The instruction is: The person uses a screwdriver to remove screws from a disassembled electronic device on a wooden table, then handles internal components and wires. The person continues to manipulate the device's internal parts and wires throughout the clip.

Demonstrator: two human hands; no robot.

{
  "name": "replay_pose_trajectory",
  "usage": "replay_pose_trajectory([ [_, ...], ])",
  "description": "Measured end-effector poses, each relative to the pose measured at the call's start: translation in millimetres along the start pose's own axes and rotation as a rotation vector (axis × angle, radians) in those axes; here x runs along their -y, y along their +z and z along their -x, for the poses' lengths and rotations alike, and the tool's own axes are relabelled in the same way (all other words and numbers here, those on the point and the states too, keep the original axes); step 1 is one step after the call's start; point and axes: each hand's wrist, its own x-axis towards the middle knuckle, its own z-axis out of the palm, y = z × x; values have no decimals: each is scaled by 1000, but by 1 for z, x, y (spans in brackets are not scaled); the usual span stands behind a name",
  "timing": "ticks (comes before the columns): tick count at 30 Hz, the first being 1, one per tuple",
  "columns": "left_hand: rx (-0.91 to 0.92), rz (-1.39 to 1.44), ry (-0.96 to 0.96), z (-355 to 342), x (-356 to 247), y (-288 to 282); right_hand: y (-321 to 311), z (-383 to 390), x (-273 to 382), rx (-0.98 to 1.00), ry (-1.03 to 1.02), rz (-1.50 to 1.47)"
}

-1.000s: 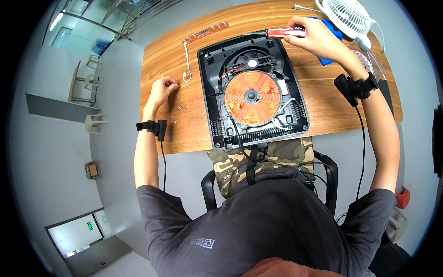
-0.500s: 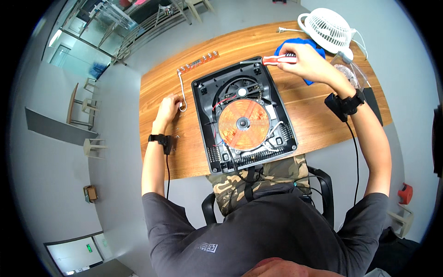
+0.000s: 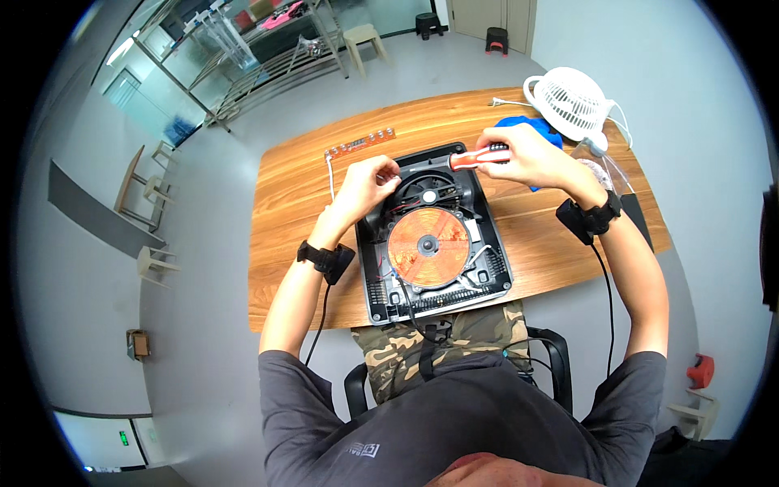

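My right hand point(image 3: 523, 156) grips a screwdriver point(image 3: 469, 159) with a red and white handle. Its shaft points left over the far edge of an opened induction cooker point(image 3: 492, 258). Near the shaft's tip, my left hand point(image 3: 365, 188) hangs over the far left corner of the black housing with thumb and fingers pinched; what they hold, if anything, is too small to tell. Inside the housing sit a round copper coil point(image 3: 410, 243) and, beyond it, a black fan point(image 3: 429, 196). Thin red wires and white leads run around the coil.
A narrow circuit board point(image 3: 357, 144) with a white cable lies beyond the cooker on the wooden table point(image 3: 284, 235). At the far right are a blue cloth point(image 3: 527, 126), a white fan point(image 3: 572, 104) and a clear plastic piece point(image 3: 604, 162). A chair armrest point(image 3: 560, 365) flanks my lap.
My left hand has left the table beside the cooker and moved right and up over its far left corner. The screwdriver in my right hand has shifted inward over the far edge.
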Motion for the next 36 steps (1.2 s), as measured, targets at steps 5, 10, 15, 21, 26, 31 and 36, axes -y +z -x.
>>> replay_pose_trajectory([
  [5, 30, 96, -14, -4, -14, 16, -1, 10, 2, 40, -16, 22],
  [10, 36, 135, 2, -4, -18, 22, 0, 17, -1, 6, -25, 46],
  [15, 41, 144, 5, -4, -23, 24, -3, 19, 6, 50, 48, 24],
  [21, 54, 122, 17, -2, -22, 26, -4, 21, 4, 49, 41, 20],
  [26, 85, 153, 3, -1, -20, 27, -4, 22, 2, 46, 29, 26],
  [31, 111, 182, -14, -1, -19, 27, -3, 21, 0, 62, 45, 24],
  [36, 125, 162, 17, -2, -24, 26, -4, 23, -6, 41, 18, 34],
])
